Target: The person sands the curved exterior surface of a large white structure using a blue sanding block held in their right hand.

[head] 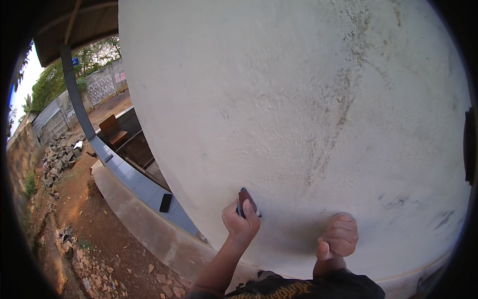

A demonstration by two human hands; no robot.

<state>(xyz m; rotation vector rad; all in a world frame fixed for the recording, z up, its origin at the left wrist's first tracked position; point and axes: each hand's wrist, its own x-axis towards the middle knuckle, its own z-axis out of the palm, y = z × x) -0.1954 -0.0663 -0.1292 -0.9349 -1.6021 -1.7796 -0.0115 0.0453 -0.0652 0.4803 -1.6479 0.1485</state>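
Observation:
My left hand (pixel 242 221) grips a small reddish-brown pad (pixel 246 202) with a blue edge, which looks like folded sandpaper. The thumb presses along its face, close against a white plastered wall (pixel 231 157). To the right, my right hand (pixel 339 234) is curled into a fist by the lower part of the same wall, its knuckles at or very near the surface. Nothing shows between its fingers, though the inside of the palm is hidden. Rough patches and grey-brown stains (pixel 341 108) run down the plaster above that fist.
Left of the wall runs a grey tiled ledge (pixel 130 177) bearing a black phone-like object (pixel 165 203). A wooden chair (pixel 113 131) stands behind it, near a grey post (pixel 76 93). Stone rubble (pixel 61 160) and broken bricks (pixel 91 267) lie on the dirt outside.

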